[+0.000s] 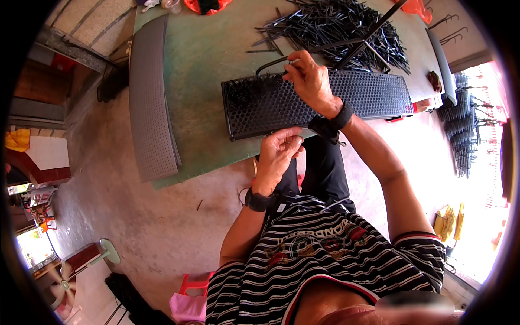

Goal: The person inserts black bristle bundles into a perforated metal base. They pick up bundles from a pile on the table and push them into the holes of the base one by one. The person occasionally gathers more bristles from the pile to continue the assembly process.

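Note:
A long black mesh tray [314, 100], honeycomb-patterned, lies along the near edge of the green table. Small dark pieces [252, 93] cluster over its left end. Above the tray's far edge my right hand [313, 81] is closed in a pinch; what its fingertips hold is too small to name. My left hand [276, 154] is at the tray's near edge, thumb and fingers drawn together, and I cannot make out anything in them. Behind the tray rises a frame of black rods [352, 42], partly hidden by my right hand.
A heap of thin black strips [336, 27] covers the table's far side. Grey perforated sheets [149, 97] lie along the left end of the green table [200, 130]. An orange bag [208, 5] sits at the back. Pink stool [192, 284] stands on the floor; stacked black racks [460, 127] are at right.

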`<move>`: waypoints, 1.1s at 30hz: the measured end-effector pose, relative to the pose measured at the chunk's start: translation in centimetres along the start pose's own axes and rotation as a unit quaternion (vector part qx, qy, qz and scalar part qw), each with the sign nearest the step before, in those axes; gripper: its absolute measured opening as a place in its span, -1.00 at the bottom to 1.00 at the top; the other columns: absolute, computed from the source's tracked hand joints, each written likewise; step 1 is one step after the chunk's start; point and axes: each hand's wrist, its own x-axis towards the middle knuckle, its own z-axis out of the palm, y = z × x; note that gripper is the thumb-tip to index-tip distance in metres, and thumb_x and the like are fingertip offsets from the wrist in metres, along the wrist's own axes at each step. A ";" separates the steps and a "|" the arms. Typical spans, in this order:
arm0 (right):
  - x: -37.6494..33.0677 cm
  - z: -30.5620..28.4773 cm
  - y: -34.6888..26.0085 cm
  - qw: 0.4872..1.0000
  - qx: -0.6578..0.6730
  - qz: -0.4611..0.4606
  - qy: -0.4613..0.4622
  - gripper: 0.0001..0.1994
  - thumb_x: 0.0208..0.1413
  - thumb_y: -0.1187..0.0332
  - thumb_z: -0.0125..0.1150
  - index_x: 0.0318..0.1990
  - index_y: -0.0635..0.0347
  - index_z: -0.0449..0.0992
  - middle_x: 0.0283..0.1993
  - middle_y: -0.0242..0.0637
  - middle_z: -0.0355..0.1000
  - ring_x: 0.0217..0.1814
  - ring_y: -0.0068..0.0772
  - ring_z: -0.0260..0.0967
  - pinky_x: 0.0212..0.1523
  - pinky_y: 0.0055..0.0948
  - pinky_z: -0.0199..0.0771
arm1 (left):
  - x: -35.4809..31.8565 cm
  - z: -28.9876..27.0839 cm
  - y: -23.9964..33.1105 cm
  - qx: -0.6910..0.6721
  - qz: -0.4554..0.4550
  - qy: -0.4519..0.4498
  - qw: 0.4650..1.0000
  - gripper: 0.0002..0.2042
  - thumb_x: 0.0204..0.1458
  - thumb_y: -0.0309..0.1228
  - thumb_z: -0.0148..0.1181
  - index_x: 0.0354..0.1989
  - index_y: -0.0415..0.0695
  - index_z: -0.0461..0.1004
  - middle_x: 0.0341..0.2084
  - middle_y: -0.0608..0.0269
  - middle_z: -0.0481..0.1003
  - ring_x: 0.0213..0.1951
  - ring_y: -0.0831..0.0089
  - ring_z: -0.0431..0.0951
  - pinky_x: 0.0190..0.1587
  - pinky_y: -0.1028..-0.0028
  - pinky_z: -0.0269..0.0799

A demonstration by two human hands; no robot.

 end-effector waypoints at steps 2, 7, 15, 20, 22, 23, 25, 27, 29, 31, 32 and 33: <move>-0.1 0.1 0.5 0.999 -0.032 -0.023 -0.007 -0.85 0.02 0.53 0.10 -0.25 0.28 0.32 -0.50 -0.06 0.46 -0.49 -0.07 0.46 -0.54 -0.32 0.42 | -0.1 0.1 -0.1 0.001 0.001 0.002 1.000 -0.70 0.08 -0.38 0.14 -0.06 -0.28 0.41 -0.33 0.24 0.52 -0.35 0.57 0.52 -0.30 0.63 0.43; -0.3 -0.2 1.3 0.964 -0.222 -0.123 -0.085 -0.91 -0.04 0.47 0.18 -0.38 0.31 0.47 -0.41 -0.07 0.45 -0.43 -0.01 0.43 -0.45 -0.29 0.42 | -0.1 0.5 -0.2 0.061 0.045 0.005 0.997 -0.71 0.07 -0.39 0.15 -0.07 -0.28 0.42 -0.33 0.26 0.52 -0.35 0.59 0.51 -0.29 0.62 0.43; -0.1 -11.8 0.4 0.983 -0.180 0.016 0.009 -0.76 -0.04 0.39 0.23 -0.19 0.23 0.53 -0.35 -0.12 0.51 -0.36 -0.34 0.51 -0.37 -0.45 0.48 | 0.2 0.4 1.5 0.445 0.275 0.073 0.849 -0.73 -0.06 -0.50 0.17 -0.15 -0.27 0.47 -0.22 0.04 0.48 -0.20 0.19 0.50 -0.11 0.39 0.39; -5.2 -28.7 8.5 0.946 -0.284 0.142 0.073 -0.68 -0.01 0.28 0.21 -0.12 0.25 0.50 -0.25 -0.11 0.51 -0.21 -0.30 0.49 -0.17 -0.42 0.47 | 0.3 -0.1 3.6 0.590 0.309 0.040 0.745 -0.67 -0.09 -0.49 0.14 -0.09 -0.23 0.44 -0.02 0.01 0.36 0.02 0.03 0.33 0.08 0.25 0.25; -8.0 -33.4 11.9 0.903 -0.350 0.225 0.106 -0.57 -0.09 0.20 0.27 -0.08 0.28 0.47 -0.22 -0.05 0.49 -0.15 -0.21 0.47 -0.12 -0.31 0.45 | 1.3 -1.1 3.1 0.632 0.295 0.003 0.717 -0.60 -0.07 -0.47 0.12 0.01 -0.20 0.38 0.08 -0.02 0.27 0.13 -0.03 0.21 0.17 0.20 0.12; -9.6 -35.0 13.7 0.877 -0.381 0.264 0.121 -0.52 -0.11 0.18 0.29 -0.06 0.30 0.45 -0.19 -0.03 0.48 -0.11 -0.17 0.45 -0.10 -0.28 0.44 | 1.6 -1.1 3.1 0.647 0.281 -0.008 0.709 -0.56 -0.09 -0.49 0.13 0.06 -0.17 0.35 0.10 -0.02 0.25 0.15 -0.04 0.18 0.19 0.18 0.09; -13.4 -38.5 19.2 0.859 -0.400 0.299 0.114 -0.44 -0.12 0.14 0.30 0.00 0.34 0.39 -0.07 0.04 0.42 0.00 -0.09 0.38 -0.03 -0.26 0.39 | 2.3 -0.9 2.9 0.685 0.260 -0.026 0.680 -0.53 -0.10 -0.52 0.14 0.09 -0.14 0.33 0.12 -0.03 0.23 0.16 -0.06 0.15 0.21 0.16 0.06; -15.2 -38.8 21.2 0.868 -0.340 0.355 0.074 -0.37 -0.07 0.06 0.27 0.06 0.36 0.32 0.07 0.08 0.32 0.11 -0.09 0.29 0.07 -0.27 0.30 | 2.4 -0.5 2.8 0.706 0.244 -0.020 0.665 -0.52 -0.10 -0.57 0.13 0.10 -0.14 0.33 0.12 -0.04 0.22 0.17 -0.06 0.14 0.22 0.15 0.03; -15.8 -37.6 21.3 0.888 -0.269 0.370 0.052 -0.44 0.01 0.02 0.15 -0.01 0.36 0.37 -0.02 -0.02 0.37 0.01 -0.17 0.36 -0.03 -0.30 0.39 | 2.5 -0.4 2.7 0.714 0.239 -0.003 0.659 -0.52 -0.10 -0.59 0.11 0.09 -0.14 0.33 0.11 -0.04 0.23 0.17 -0.06 0.14 0.21 0.15 0.04; -13.7 -35.9 18.1 0.860 -0.151 0.487 -0.019 -0.55 0.16 0.07 -0.01 -0.04 0.32 0.41 -0.18 -0.25 0.42 -0.17 -0.43 0.36 -0.17 -0.36 0.43 | 2.3 -0.5 2.6 0.715 0.243 0.011 0.655 -0.53 -0.09 -0.59 0.11 0.09 -0.14 0.33 0.11 -0.04 0.23 0.17 -0.06 0.15 0.21 0.14 0.04; -13.8 -35.3 17.6 0.870 -0.109 0.481 0.010 -0.58 0.20 0.10 -0.07 -0.09 0.35 0.42 -0.25 -0.29 0.38 -0.23 -0.51 0.35 -0.22 -0.42 0.46 | 2.5 -0.3 2.5 0.714 0.247 0.013 0.655 -0.53 -0.09 -0.59 0.10 0.09 -0.14 0.33 0.11 -0.04 0.23 0.16 -0.05 0.15 0.21 0.14 0.04; -13.6 -34.7 16.9 0.880 -0.125 0.457 0.032 -0.59 0.19 0.12 -0.07 -0.12 0.38 0.42 -0.26 -0.28 0.38 -0.25 -0.47 0.36 -0.25 -0.43 0.49 | 2.5 -0.2 2.5 0.717 0.243 0.010 0.653 -0.53 -0.09 -0.59 0.10 0.08 -0.14 0.34 0.11 -0.03 0.23 0.16 -0.05 0.16 0.21 0.14 0.04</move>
